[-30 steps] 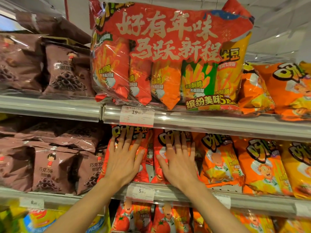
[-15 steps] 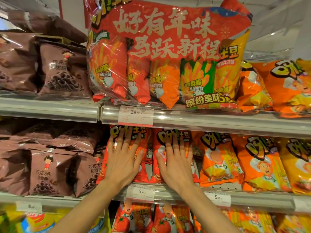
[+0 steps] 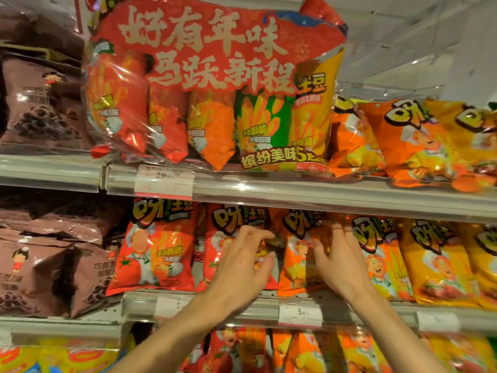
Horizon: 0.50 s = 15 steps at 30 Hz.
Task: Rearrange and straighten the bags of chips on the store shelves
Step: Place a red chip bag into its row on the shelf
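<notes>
Middle shelf (image 3: 269, 310): left hand (image 3: 239, 267) lies on the red bag (image 3: 223, 238), fingers curled loosely, pinching nothing; right hand (image 3: 341, 262) lies flat, fingers spread, on the orange bag (image 3: 301, 254). Both bags stand upright, long axis 12 to 6 o'clock, with a dark gap between them. Orange bag sits at 9 o'clock from the right palm, the nearer hand; both forearms reach up from 6 o'clock.
</notes>
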Available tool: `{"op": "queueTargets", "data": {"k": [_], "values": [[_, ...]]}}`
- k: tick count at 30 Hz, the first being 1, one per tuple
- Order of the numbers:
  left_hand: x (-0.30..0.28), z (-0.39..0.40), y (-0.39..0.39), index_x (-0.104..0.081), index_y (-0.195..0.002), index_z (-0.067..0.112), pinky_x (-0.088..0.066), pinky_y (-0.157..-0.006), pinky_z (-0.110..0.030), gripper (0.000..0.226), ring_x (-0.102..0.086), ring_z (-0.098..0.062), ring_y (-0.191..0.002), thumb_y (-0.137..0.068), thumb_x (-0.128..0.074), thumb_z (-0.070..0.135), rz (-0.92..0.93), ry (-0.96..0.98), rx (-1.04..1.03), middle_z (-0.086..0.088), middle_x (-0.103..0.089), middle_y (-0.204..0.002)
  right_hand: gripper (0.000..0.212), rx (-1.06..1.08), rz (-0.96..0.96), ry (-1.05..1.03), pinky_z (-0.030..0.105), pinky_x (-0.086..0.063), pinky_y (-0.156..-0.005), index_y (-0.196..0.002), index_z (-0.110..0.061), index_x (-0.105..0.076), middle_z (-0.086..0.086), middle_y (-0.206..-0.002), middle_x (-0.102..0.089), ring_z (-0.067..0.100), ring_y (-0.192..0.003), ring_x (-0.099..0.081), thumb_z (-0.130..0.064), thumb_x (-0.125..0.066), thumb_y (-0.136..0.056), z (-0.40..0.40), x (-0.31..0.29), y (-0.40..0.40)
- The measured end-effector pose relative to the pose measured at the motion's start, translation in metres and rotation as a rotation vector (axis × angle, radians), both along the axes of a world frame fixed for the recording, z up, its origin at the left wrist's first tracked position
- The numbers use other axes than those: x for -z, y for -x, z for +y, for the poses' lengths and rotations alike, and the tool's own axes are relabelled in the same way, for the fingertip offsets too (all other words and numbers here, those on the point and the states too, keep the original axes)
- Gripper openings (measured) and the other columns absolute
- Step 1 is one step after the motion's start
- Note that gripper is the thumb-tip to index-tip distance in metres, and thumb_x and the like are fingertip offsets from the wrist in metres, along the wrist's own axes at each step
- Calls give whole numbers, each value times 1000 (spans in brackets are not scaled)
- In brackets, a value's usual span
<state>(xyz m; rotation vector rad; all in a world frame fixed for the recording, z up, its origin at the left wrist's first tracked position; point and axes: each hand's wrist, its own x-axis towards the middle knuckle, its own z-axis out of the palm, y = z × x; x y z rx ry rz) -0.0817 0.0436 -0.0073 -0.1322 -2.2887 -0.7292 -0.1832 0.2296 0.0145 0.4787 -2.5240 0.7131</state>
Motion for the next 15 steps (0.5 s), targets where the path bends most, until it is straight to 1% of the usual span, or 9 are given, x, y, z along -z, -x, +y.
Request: {"op": "queueTargets", "data": {"k": [1,2,4,6,7,8,10,12,15], "values": [[-3,12,7,-49,-137,30,-33,-93,-7,40,-48,-3,-110,-98,-57,34,-50,-62,28,13,-41,-127,47,-12,-12,-23,43,-42,-95,-134,-2,-46,20,-121,-52,39,-117,-49,-23,-59,-94,8,2,2],[-6,24,15,-44,-141,32,-34,-96,-7,47,-49,-6,-116,-97,-60,35,-103,-126,47,10,-40,-131,48,-26,-19,-45,42,-42,-96,-136,-3,-45,18,-122,-52,37,-118,-49,-23,-58,-94,16,4,5],[-10,38,30,-34,-148,33,-38,-102,-22,60,-46,-16,-128,-95,-61,38,-216,-198,47,2,-38,-140,50,-61,-38,-61,40,-41,-99,-139,-5,-43,18,-126,-51,36,-121,-49,-22,-57,-94,23,9,7],[-11,50,47,-25,-152,31,-35,-106,-27,69,-40,-25,-138,-94,-60,41,-330,-209,22,-7,-33,-150,50,-86,-52,-56,38,-39,-101,-141,-6,-42,16,-129,-51,34,-124,-48,-21,-57,-95,32,12,10],[-11,54,54,-22,-154,30,-33,-110,-31,72,-36,-27,-142,-94,-59,45,-385,-216,5,-9,-30,-155,51,-97,-52,-54,37,-39,-102,-141,-6,-42,16,-130,-51,33,-125,-48,-20,-56,-95,36,12,11],[-9,56,61,-20,-155,30,-32,-114,-35,75,-34,-29,-145,-93,-58,49,-424,-235,-7,-10,-28,-157,51,-107,-51,-54,37,-38,-102,-142,-6,-41,15,-131,-51,32,-125,-47,-20,-55,-95,38,13,13],[-8,57,71,-22,-155,28,-32,-117,-41,77,-33,-30,-146,-91,-57,53,-460,-288,-8,-10,-32,-158,52,-124,-53,-55,36,-37,-104,-143,-6,-40,15,-133,-51,32,-127,-46,-19,-55,-96,41,12,16],[-8,59,75,-21,-157,24,-33,-117,-40,77,-35,-27,-145,-94,-59,45,-469,-332,1,-8,-37,-156,52,-134,-68,-36,35,-35,-106,-144,-5,-40,15,-136,-50,31,-129,-45,-19,-54,-96,45,11,19],[-10,59,78,-26,-156,21,-36,-111,-29,67,-42,-24,-140,-98,-59,28,-411,-359,-11,-5,-47,-149,50,-152,-87,-10,33,-33,-107,-145,-6,-39,15,-139,-49,29,-131,-43,-20,-52,-98,50,10,21]]}}
